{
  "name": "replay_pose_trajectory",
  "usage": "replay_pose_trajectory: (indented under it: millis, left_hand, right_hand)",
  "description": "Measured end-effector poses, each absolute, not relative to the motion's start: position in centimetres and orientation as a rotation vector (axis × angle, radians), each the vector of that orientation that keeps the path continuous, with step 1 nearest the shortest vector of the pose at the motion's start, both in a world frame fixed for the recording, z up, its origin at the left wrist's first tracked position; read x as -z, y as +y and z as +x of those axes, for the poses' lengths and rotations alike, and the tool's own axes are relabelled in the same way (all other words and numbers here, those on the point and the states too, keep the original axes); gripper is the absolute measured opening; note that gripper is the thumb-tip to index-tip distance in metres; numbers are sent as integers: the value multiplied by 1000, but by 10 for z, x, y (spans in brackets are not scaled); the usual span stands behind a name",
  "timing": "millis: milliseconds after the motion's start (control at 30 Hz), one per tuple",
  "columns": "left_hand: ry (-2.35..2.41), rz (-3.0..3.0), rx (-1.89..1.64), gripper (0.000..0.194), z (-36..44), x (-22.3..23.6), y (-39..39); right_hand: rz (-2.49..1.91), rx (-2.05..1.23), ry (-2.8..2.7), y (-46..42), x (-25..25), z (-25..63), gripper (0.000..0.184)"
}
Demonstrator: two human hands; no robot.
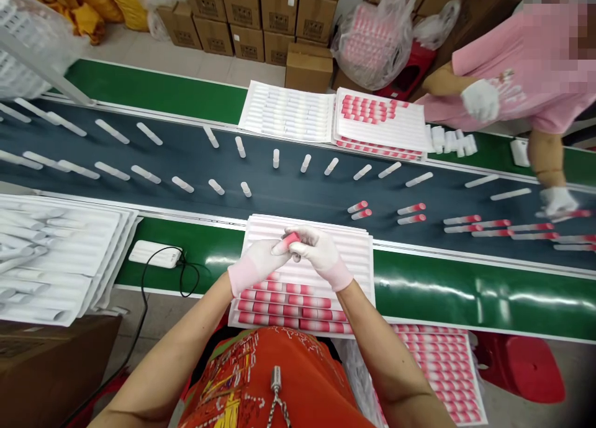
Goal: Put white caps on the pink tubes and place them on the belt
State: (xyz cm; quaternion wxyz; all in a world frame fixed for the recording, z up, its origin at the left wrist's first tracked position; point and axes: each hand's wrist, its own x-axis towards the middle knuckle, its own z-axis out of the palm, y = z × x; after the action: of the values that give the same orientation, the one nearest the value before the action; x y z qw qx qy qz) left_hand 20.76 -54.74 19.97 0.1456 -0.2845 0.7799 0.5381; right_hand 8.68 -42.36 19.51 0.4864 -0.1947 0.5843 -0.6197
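Above a white ridged tray (351, 245), both of my gloved hands meet on a short red-and-white tube (292, 239). My left hand (261, 260) pinches its lower left end, while the fingers of my right hand (319, 251) close around its other side. Each glove is white with a pink cuff. Rows of similar red-and-white tubes (270, 309) lie in the tray's front grooves, below my hands. The grooves behind them show white, partly covered by my hands.
A dark conveyor belt (298, 198) carries many white tubes (276, 158) and red-ended tubes (412, 209). Across it, a person in pink (507, 61) reaches over the belt. Stacked trays (107, 229) and a corded white device (153, 254) sit left; a red stool (531, 369) stands lower right.
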Motion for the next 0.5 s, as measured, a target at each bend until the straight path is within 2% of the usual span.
replay_pose_trajectory:
  millis: [100,200,233,300,367,400,500]
  left_hand:
    - [2435,-940,-1557,23,202,-178,-532]
    - [2552,-1079,-1624,17,196,-146,-530]
    - [2585,-1086,-1661,28,193,-136,-536]
    - [2672,-1144,-1666,66,188,-117,-559]
    - [2733,-1375,-1567,95,182,-101,-592]
    - [2731,-1523,-1513,98,179,-94,-611]
    - [2668,-1845,-1396,88,164,-75,-659]
  right_hand:
    - [-415,1530,1575,-428,-202,106,27]
    - [-642,1519,1818,-431,-197,115,19]
    - [-747,1504,1906,-433,-190,111,17]
    - [-860,1500,2086,-440,-171,91,17]
    - [-779,1536,2287,-452,-144,57,22]
    - [-697,1541,2378,-459,-129,37,25]
    - [-514,1389,2529,-482,-84,-21,31]
